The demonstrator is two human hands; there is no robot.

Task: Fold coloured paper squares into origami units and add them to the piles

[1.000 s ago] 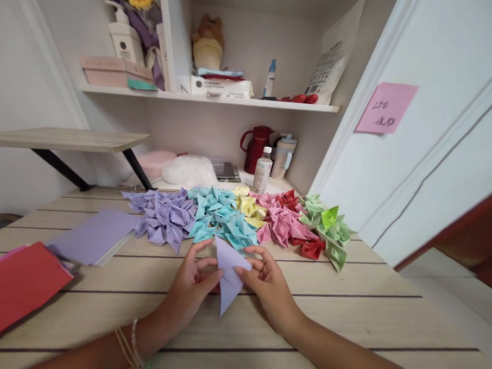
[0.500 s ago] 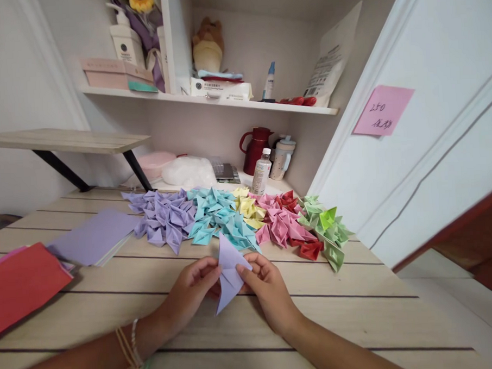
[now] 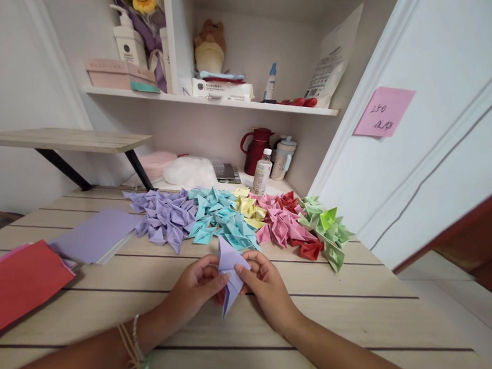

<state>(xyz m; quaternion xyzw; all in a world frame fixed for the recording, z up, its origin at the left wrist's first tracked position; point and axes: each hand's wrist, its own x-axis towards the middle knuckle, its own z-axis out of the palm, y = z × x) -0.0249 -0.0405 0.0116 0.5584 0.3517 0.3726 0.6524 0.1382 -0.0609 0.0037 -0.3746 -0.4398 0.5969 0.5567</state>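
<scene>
A folded sheet of purple origami paper (image 3: 230, 257) is held upright between my hands, above the table's slats. My left hand (image 3: 202, 281) pinches its left side, the thumb lying across the lower fold. On the other side, my right hand (image 3: 266, 281) grips the paper's right corner between thumb and fingers. Just beyond the hands lie folded paper boats: a purple pile (image 3: 166, 218), a blue pile (image 3: 221, 215), a few yellow ones (image 3: 249, 207), a pink pile (image 3: 282, 223) and a green pile (image 3: 325, 224). Some red ones (image 3: 311, 250) sit among the pink.
Flat purple sheets (image 3: 95, 234) and a red stack (image 3: 26, 284) lie at left on the slatted table (image 3: 357, 315). A raised wooden stand (image 3: 68, 140) is behind them. At the back stand a bottle (image 3: 262, 172), a red jug (image 3: 257, 150) and a cup (image 3: 283, 158).
My left thumb has slid right onto the paper, and its lower left edge has folded inward, making it narrower. The view has shifted very slightly.
</scene>
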